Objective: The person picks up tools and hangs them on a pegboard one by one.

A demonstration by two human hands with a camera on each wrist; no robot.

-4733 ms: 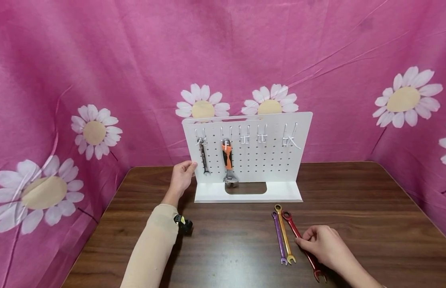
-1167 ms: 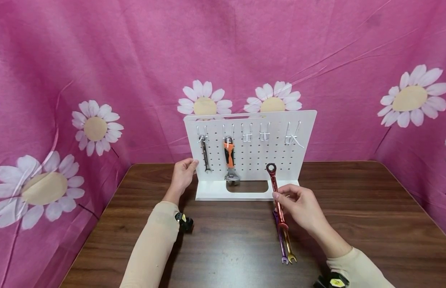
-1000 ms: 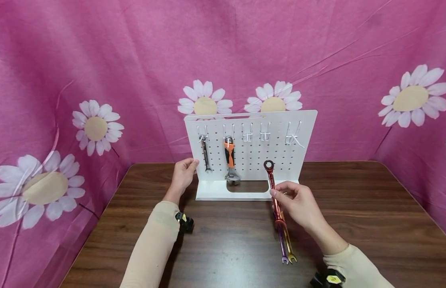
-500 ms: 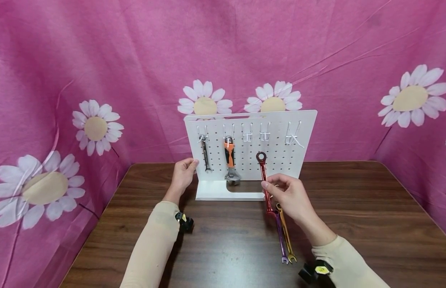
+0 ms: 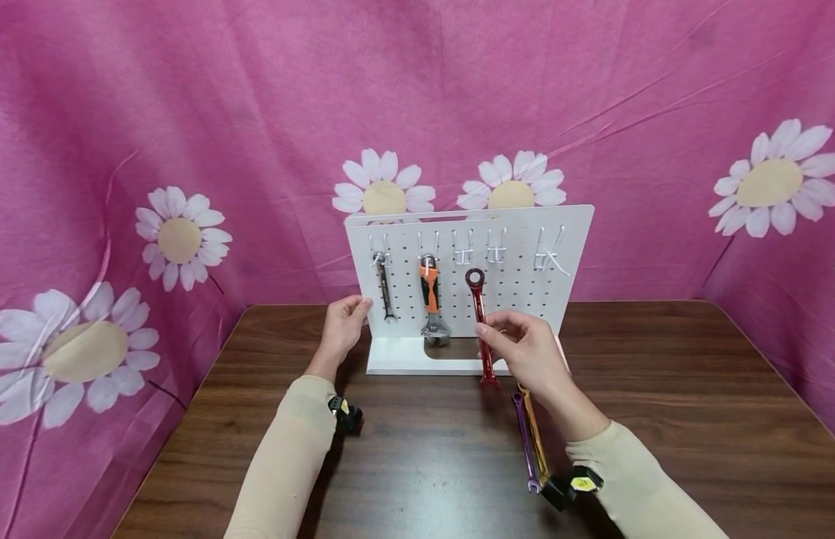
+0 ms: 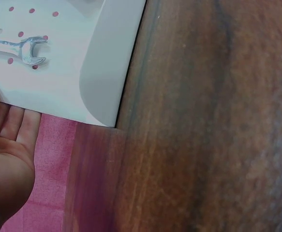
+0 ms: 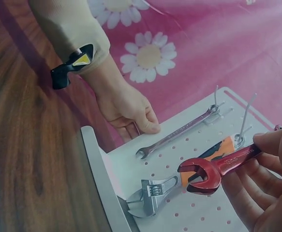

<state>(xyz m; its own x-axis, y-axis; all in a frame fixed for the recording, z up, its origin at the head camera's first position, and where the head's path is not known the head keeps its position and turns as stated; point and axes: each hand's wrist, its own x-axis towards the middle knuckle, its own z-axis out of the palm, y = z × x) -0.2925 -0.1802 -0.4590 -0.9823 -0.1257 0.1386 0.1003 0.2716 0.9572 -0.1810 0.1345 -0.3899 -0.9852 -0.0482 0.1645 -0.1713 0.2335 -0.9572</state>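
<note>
My left hand (image 5: 341, 335) grips the left edge of a white pegboard stand (image 5: 535, 307), thumb in front and fingers behind it in the left wrist view. With my right hand (image 5: 533, 353) I pinch a red combination wrench (image 5: 480, 311) by its shaft, ring end up, in front of the board. Its open end (image 7: 211, 180) faces the right wrist camera. On the board's left hook hangs a small chrome combination wrench (image 5: 384, 288). Beside it, an adjustable wrench (image 5: 429, 288) with an orange and black handle hangs jaw down.
Purple (image 5: 523, 434) and gold (image 5: 535, 434) wrenches lie side by side on the wooden table (image 5: 430, 464), below my right wrist. Wire hooks (image 5: 496, 253) project from the board's upper middle, with another hook (image 5: 548, 258) at right. A pink flowered cloth (image 5: 417, 90) hangs behind.
My right hand has lifted the red wrench from the table, turned it ring end up, and moved it left and up towards the board. The left hand stays at the board's edge.
</note>
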